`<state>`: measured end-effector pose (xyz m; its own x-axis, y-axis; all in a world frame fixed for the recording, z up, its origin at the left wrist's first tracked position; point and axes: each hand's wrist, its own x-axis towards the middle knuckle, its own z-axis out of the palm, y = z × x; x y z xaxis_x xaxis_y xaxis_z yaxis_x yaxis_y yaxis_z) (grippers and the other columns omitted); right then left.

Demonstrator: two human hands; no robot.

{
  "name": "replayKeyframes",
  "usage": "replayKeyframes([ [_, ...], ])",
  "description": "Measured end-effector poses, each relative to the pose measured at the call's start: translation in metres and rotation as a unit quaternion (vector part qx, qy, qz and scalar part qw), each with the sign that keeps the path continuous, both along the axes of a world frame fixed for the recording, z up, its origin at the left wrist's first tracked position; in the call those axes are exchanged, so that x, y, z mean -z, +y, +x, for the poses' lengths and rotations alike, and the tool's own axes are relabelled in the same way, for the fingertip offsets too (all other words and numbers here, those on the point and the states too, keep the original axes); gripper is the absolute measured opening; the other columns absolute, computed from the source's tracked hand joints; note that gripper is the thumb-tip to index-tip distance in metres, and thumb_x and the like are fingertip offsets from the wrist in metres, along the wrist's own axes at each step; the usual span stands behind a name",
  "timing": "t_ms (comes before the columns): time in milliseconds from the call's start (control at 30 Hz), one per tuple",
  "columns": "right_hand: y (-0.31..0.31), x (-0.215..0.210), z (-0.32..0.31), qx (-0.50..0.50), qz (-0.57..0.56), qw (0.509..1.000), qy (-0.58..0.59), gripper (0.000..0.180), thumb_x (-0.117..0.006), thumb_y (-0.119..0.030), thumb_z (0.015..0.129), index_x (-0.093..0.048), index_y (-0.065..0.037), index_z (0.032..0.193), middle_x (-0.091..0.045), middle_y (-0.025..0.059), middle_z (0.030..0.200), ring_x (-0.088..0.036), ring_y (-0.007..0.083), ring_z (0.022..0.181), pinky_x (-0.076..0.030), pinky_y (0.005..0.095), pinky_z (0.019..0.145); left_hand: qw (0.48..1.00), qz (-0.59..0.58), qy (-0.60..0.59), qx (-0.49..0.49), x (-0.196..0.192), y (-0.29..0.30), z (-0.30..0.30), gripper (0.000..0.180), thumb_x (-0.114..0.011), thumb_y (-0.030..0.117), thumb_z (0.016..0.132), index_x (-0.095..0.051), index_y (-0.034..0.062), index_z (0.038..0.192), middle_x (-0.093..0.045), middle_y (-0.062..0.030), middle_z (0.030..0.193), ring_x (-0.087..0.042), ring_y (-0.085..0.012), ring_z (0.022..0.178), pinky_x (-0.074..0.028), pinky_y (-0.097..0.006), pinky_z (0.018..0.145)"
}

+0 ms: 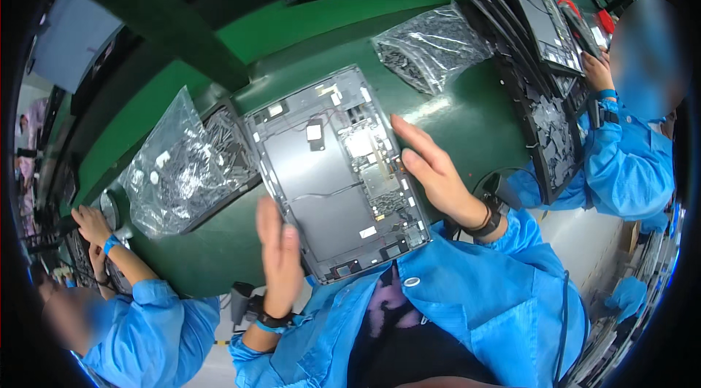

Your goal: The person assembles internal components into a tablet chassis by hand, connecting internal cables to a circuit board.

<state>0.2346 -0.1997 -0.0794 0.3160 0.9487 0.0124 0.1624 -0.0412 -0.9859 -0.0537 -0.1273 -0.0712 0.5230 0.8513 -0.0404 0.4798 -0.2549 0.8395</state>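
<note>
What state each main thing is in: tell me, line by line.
Dark-grey rectangular electronic device: opened, circuit board exposed
Bare left hand: open, blurred, beside the device's left edge
Bare right hand: open, at its right edge
Left clear plastic bag: crinkled, holding dark parts
Upper-right clear plastic bag: crinkled, lying down
Black rectangular tray: holding silvery pieces
</note>
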Motion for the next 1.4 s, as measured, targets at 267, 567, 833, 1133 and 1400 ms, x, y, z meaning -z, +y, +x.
replayKeyframes([
  [267,-0.009,-0.013,-0.026,-0.026,0.023,0.998,-0.043,0.057,-0.053,-0.017,0.097,-0.034,0.002,0.147,-0.019,0.0192,0.159,-0.014,0.032,0.148,-0.014,0.0417,0.118,0.964,-0.101,-0.209,-0.132,-0.022,-0.018,0.008,0.057,-0.048,0.015,0.1,-0.026,-0.0017,0.15,-0.036,-0.0169,0.149,-0.036,-0.0251,0.136,-0.024,-0.036,0.114],
  [567,0.068,-0.088,0.005,-0.201,0.044,0.971,0.119,0.05,-0.059,-0.018,0.098,-0.043,-0.003,0.143,-0.05,0.0088,0.139,-0.053,0.0147,0.119,-0.048,0.0284,0.093,0.905,-0.152,-0.305,-0.254,-0.045,0.029,-0.065,0.059,-0.059,0.014,0.094,-0.035,-0.0006,0.147,-0.057,-0.0128,0.13,-0.059,-0.02,0.111,-0.047,-0.03,0.096],
  [833,0.269,-0.005,0.195,0.221,-0.101,0.914,-0.324,0.059,-0.064,-0.041,0.083,-0.057,-0.002,0.126,-0.062,0.0204,0.123,-0.059,0.0337,0.115,-0.048,0.0432,0.095,0.884,-0.107,-0.347,-0.293,-0.061,0.203,-0.152,0.052,-0.053,0.012,0.096,-0.038,-0.0021,0.144,-0.054,-0.0134,0.135,-0.058,-0.023,0.117,-0.046,-0.034,0.1],
  [1133,0.314,0.028,0.22,0.228,-0.258,0.911,-0.228,0.063,-0.077,-0.042,0.071,-0.066,0.003,0.114,-0.052,0.0269,0.134,-0.057,0.0414,0.116,-0.047,0.0442,0.098,0.871,-0.205,-0.37,-0.248,0.054,0.429,-0.101,0.044,-0.048,0.008,0.097,-0.043,0.0017,0.141,-0.061,-0.0118,0.125,-0.062,-0.0255,0.109,-0.05,-0.038,0.096],
  [1400,0.289,-0.013,0.165,0.175,-0.057,0.939,0.292,0.027,-0.066,-0.017,0.086,-0.063,0.004,0.101,-0.066,0.0163,0.105,-0.065,0.0293,0.098,-0.053,0.0417,0.087,0.867,0.213,0.099,-0.439,0.044,0.459,-0.103,0.054,-0.058,0.002,0.086,-0.044,-0.0018,0.138,-0.061,-0.0143,0.123,-0.061,-0.0249,0.107,-0.047,-0.036,0.093],
])
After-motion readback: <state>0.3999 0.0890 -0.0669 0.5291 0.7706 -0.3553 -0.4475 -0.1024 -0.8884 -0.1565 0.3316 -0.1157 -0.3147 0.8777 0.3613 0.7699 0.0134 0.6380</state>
